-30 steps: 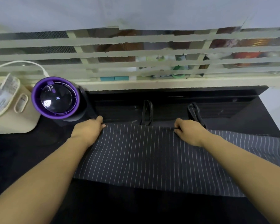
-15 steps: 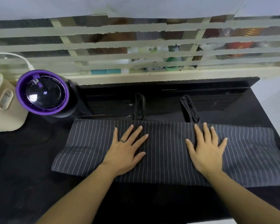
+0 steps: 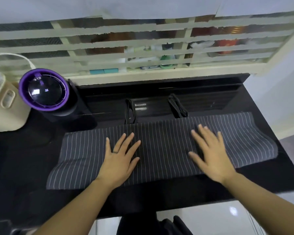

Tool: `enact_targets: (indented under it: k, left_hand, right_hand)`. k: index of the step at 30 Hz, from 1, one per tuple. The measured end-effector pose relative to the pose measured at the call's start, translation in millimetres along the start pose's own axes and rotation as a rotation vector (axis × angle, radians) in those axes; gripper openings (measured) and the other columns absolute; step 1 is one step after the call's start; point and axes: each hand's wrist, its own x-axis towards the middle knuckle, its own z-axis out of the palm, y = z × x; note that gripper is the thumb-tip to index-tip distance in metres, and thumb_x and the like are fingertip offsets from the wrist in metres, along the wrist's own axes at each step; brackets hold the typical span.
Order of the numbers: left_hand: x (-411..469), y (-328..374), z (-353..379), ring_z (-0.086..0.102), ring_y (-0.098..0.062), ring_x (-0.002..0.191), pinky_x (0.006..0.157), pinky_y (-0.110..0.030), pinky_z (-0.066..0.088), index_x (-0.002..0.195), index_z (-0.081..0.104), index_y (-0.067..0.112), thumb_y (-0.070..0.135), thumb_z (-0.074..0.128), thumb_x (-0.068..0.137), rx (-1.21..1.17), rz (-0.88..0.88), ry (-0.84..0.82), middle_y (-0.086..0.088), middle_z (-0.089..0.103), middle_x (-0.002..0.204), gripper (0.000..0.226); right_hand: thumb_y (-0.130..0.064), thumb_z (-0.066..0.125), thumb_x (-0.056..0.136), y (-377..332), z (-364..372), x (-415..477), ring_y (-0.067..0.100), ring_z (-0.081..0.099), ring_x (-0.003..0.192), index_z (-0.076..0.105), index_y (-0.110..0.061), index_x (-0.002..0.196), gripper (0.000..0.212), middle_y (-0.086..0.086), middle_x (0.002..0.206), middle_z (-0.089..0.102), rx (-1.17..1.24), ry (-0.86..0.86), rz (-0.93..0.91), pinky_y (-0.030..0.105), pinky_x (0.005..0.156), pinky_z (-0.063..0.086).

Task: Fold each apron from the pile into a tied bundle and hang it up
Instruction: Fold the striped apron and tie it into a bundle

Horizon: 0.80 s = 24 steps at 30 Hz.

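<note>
Both hands have come off the apron's (image 3: 159,150) far edge; left hand (image 3: 120,160) and right hand (image 3: 210,156) press flat, fingers spread, mid-counter (image 3: 24,167), grasping nothing.

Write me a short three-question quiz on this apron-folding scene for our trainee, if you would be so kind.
1. True or false: the left hand and the right hand both rest flat, fingers spread, on the striped apron.
2. Which hand wears a ring? A) left B) right C) neither
3. How many black straps stick out past the apron's far edge?
Key: 1 true; 2 A; 3 two.
</note>
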Motion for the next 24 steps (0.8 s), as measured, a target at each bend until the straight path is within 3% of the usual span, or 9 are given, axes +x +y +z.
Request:
enact_targets:
  k: [2, 4, 8, 10, 12, 15, 18, 21, 24]
  left_hand:
    - [-17.7, 6.1, 4.1, 0.025, -0.024, 0.141, 0.11, -0.061, 0.015, 0.142, 0.035, 0.026, 0.053, 0.012, 0.1, -0.025, 0.152, 0.009, -0.004, 0.036, 0.15, 0.055]
    - [-34.8, 10.2, 10.3, 0.019, -0.023, 0.142, 0.11, -0.058, 0.009, 0.146, 0.029, 0.032, 0.064, 0.015, 0.096, -0.013, 0.187, -0.041, -0.002, 0.031, 0.153, 0.061]
    - [-50.6, 12.0, 15.8, -0.015, -0.018, 0.146, 0.114, -0.057, -0.013, 0.146, -0.005, 0.044, 0.081, 0.005, 0.081, -0.073, -0.022, -0.119, 0.009, -0.014, 0.157, 0.076]
    - [-54.1, 17.1, 10.9, -0.02, -0.017, 0.145, 0.114, -0.056, -0.013, 0.144, -0.013, 0.044, 0.067, 0.016, 0.088, -0.065, -0.092, -0.144, 0.013, -0.024, 0.153, 0.067]
    - [-55.7, 23.4, 2.8, -0.015, -0.017, 0.147, 0.115, -0.055, -0.007, 0.148, -0.007, 0.04, 0.04, 0.036, 0.098, -0.08, -0.14, -0.149, 0.012, -0.018, 0.157, 0.066]
    - [-57.9, 22.3, -4.6, 0.003, -0.02, 0.148, 0.118, -0.049, 0.008, 0.153, 0.01, 0.032, 0.013, 0.044, 0.097, -0.099, -0.176, -0.131, 0.006, -0.002, 0.161, 0.068]
    - [-56.7, 11.5, -24.2, 0.043, -0.021, 0.129, 0.107, -0.031, 0.036, 0.143, 0.044, 0.017, 0.009, 0.041, 0.097, -0.258, -0.265, -0.122, 0.001, 0.033, 0.148, 0.047]
    - [-45.1, 2.8, -56.2, 0.058, -0.021, 0.099, 0.085, -0.028, 0.045, 0.104, 0.068, 0.004, 0.012, 0.042, 0.095, -0.362, -0.393, -0.345, -0.007, 0.063, 0.11, 0.029]
    - [-36.9, -3.5, -72.8, 0.054, -0.017, 0.079, 0.068, -0.027, 0.04, 0.076, 0.059, 0.013, 0.023, 0.047, 0.093, -0.31, -0.44, -0.535, -0.002, 0.059, 0.083, 0.023]
  right_hand:
    - [-0.069, 0.024, 0.09, -9.9, 7.7, -17.0, 0.017, -0.002, 0.148, 0.015, -0.031, 0.151, 0.072, -0.002, 0.16, 0.006, -0.04, -0.146, -0.161, 0.052, 0.118, -0.003]
    - [-0.074, 0.021, 0.085, -8.1, 12.8, -27.9, 0.014, -0.012, 0.147, 0.001, -0.037, 0.149, 0.077, -0.007, 0.159, -0.006, -0.13, -0.301, -0.178, 0.054, 0.116, -0.01]
    - [-0.053, 0.025, 0.091, 4.3, 7.5, -29.8, 0.015, -0.016, 0.146, -0.002, -0.035, 0.15, 0.067, -0.009, 0.157, -0.012, -0.186, -0.363, -0.151, 0.054, 0.116, -0.011]
    - [-0.033, 0.037, 0.098, 6.3, 2.6, -29.8, 0.014, -0.014, 0.146, -0.001, -0.032, 0.151, 0.065, -0.009, 0.158, -0.012, -0.221, -0.39, -0.133, 0.048, 0.118, -0.009]
    - [-0.016, 0.043, 0.098, 5.4, -3.8, -29.6, 0.014, -0.007, 0.147, 0.004, -0.029, 0.152, 0.067, -0.007, 0.16, -0.005, -0.211, -0.383, -0.1, 0.039, 0.119, -0.005]
    - [-0.002, 0.043, 0.095, 4.0, -16.7, -26.8, 0.015, 0.013, 0.146, 0.02, -0.023, 0.152, 0.064, -0.003, 0.16, 0.013, -0.203, -0.355, -0.032, 0.029, 0.117, 0.015]
    - [-0.003, 0.045, 0.092, 0.3, -40.7, -11.9, 0.025, 0.055, 0.114, 0.057, -0.016, 0.128, 0.04, 0.007, 0.13, 0.056, -0.231, -0.424, 0.07, 0.035, 0.095, 0.047]
    - [-0.005, 0.047, 0.091, -7.9, -68.7, 6.9, 0.018, 0.053, 0.075, 0.06, -0.021, 0.081, 0.023, 0.002, 0.087, 0.057, -0.174, -0.719, 0.143, 0.025, 0.064, 0.043]
    - [-0.01, 0.045, 0.092, -8.6, -73.8, 15.8, 0.015, 0.047, 0.071, 0.053, -0.02, 0.074, 0.022, 0.0, 0.082, 0.052, -0.201, -0.868, 0.152, 0.022, 0.055, 0.035]
